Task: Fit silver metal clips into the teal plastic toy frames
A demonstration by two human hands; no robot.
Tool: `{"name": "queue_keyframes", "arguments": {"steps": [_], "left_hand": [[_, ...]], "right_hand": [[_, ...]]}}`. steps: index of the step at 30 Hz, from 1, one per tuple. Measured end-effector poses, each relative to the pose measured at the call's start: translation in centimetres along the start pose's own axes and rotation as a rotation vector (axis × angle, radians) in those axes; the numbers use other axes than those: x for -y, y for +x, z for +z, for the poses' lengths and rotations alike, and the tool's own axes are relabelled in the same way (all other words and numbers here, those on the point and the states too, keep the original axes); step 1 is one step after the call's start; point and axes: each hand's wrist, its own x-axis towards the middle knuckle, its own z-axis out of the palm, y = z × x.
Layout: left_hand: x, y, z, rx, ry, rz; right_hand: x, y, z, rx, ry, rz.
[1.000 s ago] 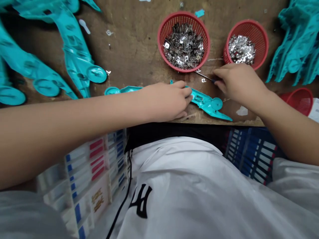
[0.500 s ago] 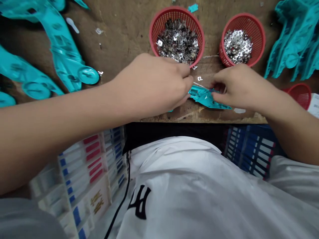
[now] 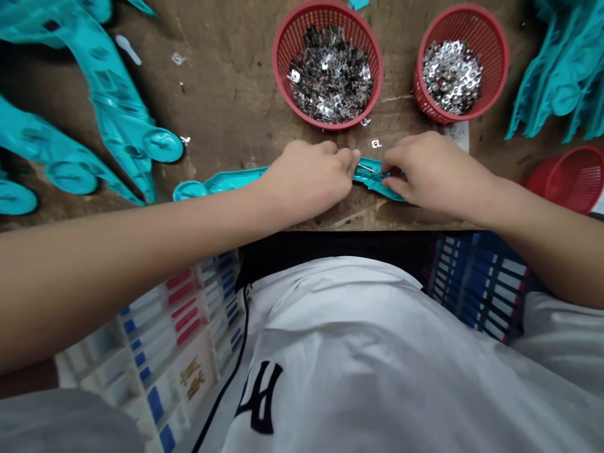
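A long teal plastic part with a round disc at one end lies along the front of the wooden table. My left hand is closed over its middle, fingertips pressing at a recess. Just right of it, my right hand pinches at the part's narrower end; what sits between thumb and fingers is mostly hidden. A thin shiny metal strip shows in the recess between both hands. Beyond them, a small metal clip lies loose on the wood.
A red basket holds many metal clips, and a second red basket holds shiny metal pieces. Teal parts lie at left and stand stacked at right. Another red basket is at the right edge. Crates flank my lap below the table.
My left hand has shifted down and slightly left, uncovering the teal part's disc end. My right hand has moved left, closer to the left hand. The view has shifted slightly.
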Motion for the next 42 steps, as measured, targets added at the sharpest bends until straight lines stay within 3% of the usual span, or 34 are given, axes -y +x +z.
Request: {"name": "queue_keyframes", "arguments": {"steps": [7, 15, 19, 25, 33, 35, 40, 42], "left_hand": [[-0.3, 0.9, 0.2, 0.087, 0.011, -0.040], [0.0, 1.4, -0.6, 0.098, 0.045, -0.034], [1.3, 1.1, -0.9, 0.060, 0.074, 0.023], [3.8, 0.8, 0.1, -0.037, -0.052, 0.030], [1.5, 0.1, 0.4, -0.020, -0.003, 0.066], [1.1, 0.1, 0.8, -0.007, -0.010, 0.060], [1.4, 0.5, 1.6, -0.012, -0.065, 0.101], [1.7, 0.4, 1.7, -0.020, -0.055, 0.113]], "right_hand": [[0.6, 0.1, 0.7, -0.029, -0.130, 0.016], [0.9, 0.2, 1.1, -0.063, -0.128, 0.035], [0.4, 0.4, 0.8, -0.050, -0.180, 0.027], [-0.5, 0.1, 0.4, -0.072, -0.159, -0.036], [0.8, 0.0, -0.3, -0.035, -0.191, -0.039], [1.8, 0.0, -1.0, -0.001, -0.261, -0.022], [5.0, 0.4, -2.9, 0.221, -0.482, 0.119], [5.5, 0.7, -3.0, 0.234, -0.490, 0.131]]}}
